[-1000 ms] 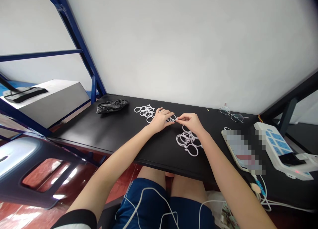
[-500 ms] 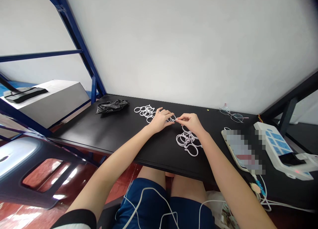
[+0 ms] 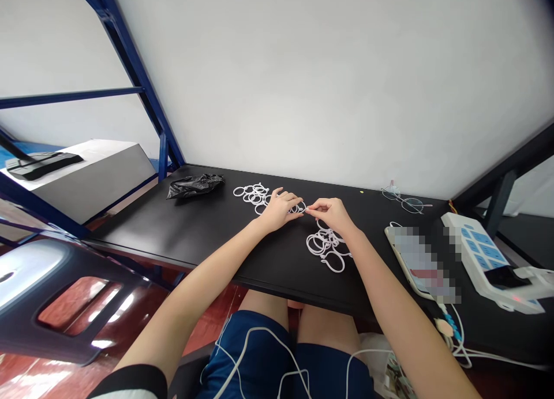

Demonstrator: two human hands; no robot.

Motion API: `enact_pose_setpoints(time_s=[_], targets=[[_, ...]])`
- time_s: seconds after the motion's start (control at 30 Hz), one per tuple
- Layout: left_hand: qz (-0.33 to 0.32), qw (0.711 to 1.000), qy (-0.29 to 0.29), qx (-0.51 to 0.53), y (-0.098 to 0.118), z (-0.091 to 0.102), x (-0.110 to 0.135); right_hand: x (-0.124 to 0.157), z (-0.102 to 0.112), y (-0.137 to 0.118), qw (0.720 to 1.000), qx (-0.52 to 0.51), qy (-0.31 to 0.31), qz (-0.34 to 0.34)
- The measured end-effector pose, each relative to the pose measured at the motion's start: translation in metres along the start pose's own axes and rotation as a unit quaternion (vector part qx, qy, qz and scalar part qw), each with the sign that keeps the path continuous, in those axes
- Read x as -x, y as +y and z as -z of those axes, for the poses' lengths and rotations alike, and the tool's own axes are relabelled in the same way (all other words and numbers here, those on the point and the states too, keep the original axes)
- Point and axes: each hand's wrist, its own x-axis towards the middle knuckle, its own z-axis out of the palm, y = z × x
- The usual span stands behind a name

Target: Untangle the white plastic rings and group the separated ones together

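Note:
In the head view, my right hand [image 3: 329, 213] pinches the edge of a thin white ring [image 3: 304, 204] between thumb and fingertips. My left hand [image 3: 280, 209] is closed around the other side of that ring, thumb below and fingers above; its palm hides part of the hold. Linked white rings [image 3: 253, 194] lie on the black table to the left of my left hand and run beneath it. A second heap of white rings [image 3: 324, 243] lies under my right wrist, nearer the table's front edge.
A crumpled black plastic bag [image 3: 195, 185] lies on the left of the black table [image 3: 186, 226]. On the right are eyeglasses [image 3: 402, 200], a phone [image 3: 415, 260] with a cable, and a white power strip [image 3: 485, 254]. A grey stool [image 3: 52, 295] stands at the left.

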Motion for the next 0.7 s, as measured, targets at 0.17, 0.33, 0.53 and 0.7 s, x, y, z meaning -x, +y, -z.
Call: enact_pose_setpoints(time_s=[0.17, 0.33, 0.53, 0.7], targets=[[0.007, 1.000, 0.007, -0.003, 0.001, 0.002, -0.001, 0.000, 0.000, 0.001, 1.000, 0.003, 0.014, 0.006], [0.007, 1.000, 0.013, -0.004, 0.003, 0.003, -0.002, -0.001, 0.001, 0.002, 1.000, -0.010, 0.014, -0.001], [0.021, 1.000, 0.001, -0.018, 0.000, 0.001, -0.001, -0.002, 0.008, 0.001, 0.999, 0.013, 0.046, -0.010], [0.045, 0.999, -0.006, -0.015, -0.002, 0.000, -0.001, -0.003, 0.017, 0.003, 0.992, 0.089, 0.094, -0.014]])
